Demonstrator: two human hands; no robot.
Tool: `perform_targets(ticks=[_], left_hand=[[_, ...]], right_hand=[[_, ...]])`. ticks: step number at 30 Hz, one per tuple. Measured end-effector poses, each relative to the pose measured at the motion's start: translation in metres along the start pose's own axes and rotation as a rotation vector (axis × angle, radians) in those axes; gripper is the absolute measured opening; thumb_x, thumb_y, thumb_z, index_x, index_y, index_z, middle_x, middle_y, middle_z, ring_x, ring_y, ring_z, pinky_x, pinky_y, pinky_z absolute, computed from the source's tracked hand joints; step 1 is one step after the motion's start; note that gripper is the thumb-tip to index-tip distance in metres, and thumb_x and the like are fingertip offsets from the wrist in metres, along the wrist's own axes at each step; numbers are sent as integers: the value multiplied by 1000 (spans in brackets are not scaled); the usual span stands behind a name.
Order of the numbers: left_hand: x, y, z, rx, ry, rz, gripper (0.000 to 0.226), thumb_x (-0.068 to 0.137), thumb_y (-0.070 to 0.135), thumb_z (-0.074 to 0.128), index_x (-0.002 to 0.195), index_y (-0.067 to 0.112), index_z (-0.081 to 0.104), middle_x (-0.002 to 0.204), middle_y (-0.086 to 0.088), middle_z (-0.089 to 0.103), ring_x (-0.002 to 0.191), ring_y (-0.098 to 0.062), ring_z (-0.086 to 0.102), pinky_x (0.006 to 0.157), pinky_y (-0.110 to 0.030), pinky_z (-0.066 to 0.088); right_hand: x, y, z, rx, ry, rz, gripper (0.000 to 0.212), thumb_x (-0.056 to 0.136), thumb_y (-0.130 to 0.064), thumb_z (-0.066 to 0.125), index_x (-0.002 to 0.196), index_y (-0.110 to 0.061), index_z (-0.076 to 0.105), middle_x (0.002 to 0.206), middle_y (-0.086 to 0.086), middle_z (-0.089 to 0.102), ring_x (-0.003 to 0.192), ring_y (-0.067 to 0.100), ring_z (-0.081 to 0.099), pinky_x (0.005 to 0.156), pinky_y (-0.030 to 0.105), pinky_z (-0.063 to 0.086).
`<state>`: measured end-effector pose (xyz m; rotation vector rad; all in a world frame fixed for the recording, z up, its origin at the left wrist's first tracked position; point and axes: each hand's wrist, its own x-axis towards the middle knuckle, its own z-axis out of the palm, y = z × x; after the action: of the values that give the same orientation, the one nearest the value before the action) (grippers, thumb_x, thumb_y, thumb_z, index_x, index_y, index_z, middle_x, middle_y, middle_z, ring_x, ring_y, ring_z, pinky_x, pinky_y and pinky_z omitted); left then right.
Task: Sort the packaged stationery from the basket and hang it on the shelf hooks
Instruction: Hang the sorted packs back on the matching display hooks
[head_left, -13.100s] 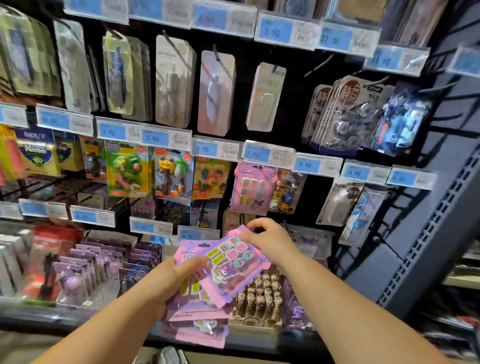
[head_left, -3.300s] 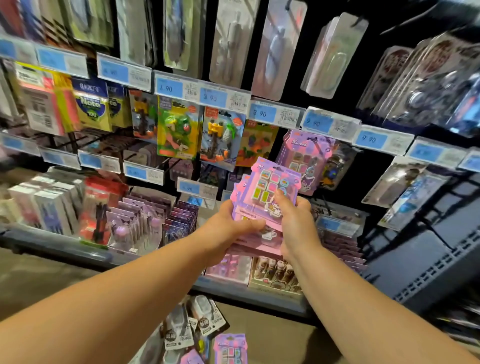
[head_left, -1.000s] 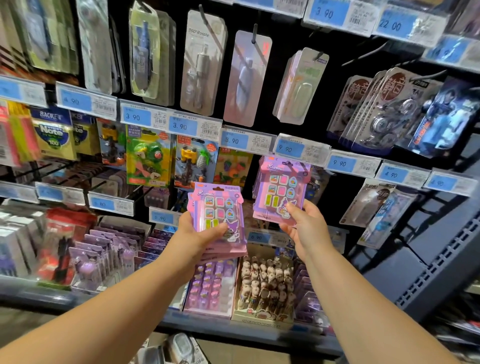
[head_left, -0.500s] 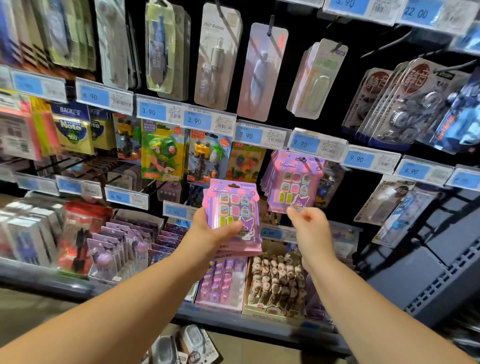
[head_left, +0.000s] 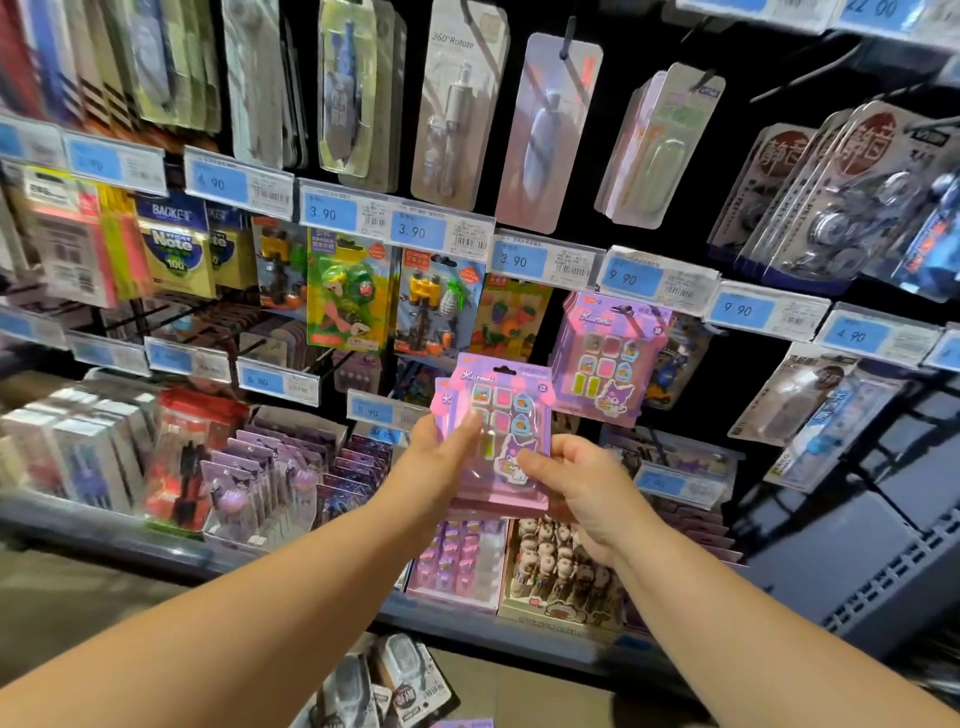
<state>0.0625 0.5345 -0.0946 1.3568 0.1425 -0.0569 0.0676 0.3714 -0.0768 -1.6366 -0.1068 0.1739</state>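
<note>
Currently my left hand (head_left: 441, 467) and right hand (head_left: 582, 488) both grip a thin stack of packs (head_left: 501, 410), held upright in front of the shelving. Each pack is a flat, glossy card in pink and lilac with a scalloped awning shape printed at the top and a clear plastic blister over small coloured squares and a cartoon figure. My left thumb lies across the front of the stack with the fingers behind; my right thumb presses the lower right corner, fingers curled behind.

Up and to the right, apart from the stack, matching hung packs (head_left: 610, 358) dangle below a blue price label (head_left: 631, 278) reading 9.90.

On the bottom shelf, a cardboard display box (head_left: 561, 577) holds rows of small brown and cream figures. Just left of it, a tray (head_left: 457, 564) holds lilac and pink pieces. My right wrist covers part of the box.

Further left hang a green eraser pack (head_left: 348, 296) and a yellow sticky note pack (head_left: 174, 254). Tall clear blister packs (head_left: 457, 104) hang above. Loose packs (head_left: 387, 683) lie at the frame's bottom edge, blurred.
</note>
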Motion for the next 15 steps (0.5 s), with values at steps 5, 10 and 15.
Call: perform_targets(ticks=[5, 10, 15], left_hand=[[3, 3, -6, 0, 52, -58, 27, 95, 46, 50, 108, 24, 54, 112, -9, 62, 98, -34, 64, 94, -62, 48], [4, 0, -8, 10, 40, -40, 22, 91, 28, 62, 109, 20, 54, 102, -7, 64, 87, -32, 66, 89, -59, 51], [11, -2, -15, -33, 68, -23, 23, 93, 24, 62, 114, 17, 55, 100, -5, 65, 81, -26, 67, 66, -41, 56]], right_hand=[[3, 1, -6, 228, 79, 15, 22, 94, -6, 56, 115, -6, 57, 105, 9, 72, 96, 25, 69, 90, 44, 54], [5, 4, -18, 161, 169, -35, 24, 95, -20, 57, 119, -20, 54, 116, 2, 68, 100, 18, 64, 83, 37, 47], [6, -4, -33, 158, 276, -167, 22, 100, -19, 49, 122, -22, 49, 115, -2, 64, 85, 12, 66, 52, 22, 48]])
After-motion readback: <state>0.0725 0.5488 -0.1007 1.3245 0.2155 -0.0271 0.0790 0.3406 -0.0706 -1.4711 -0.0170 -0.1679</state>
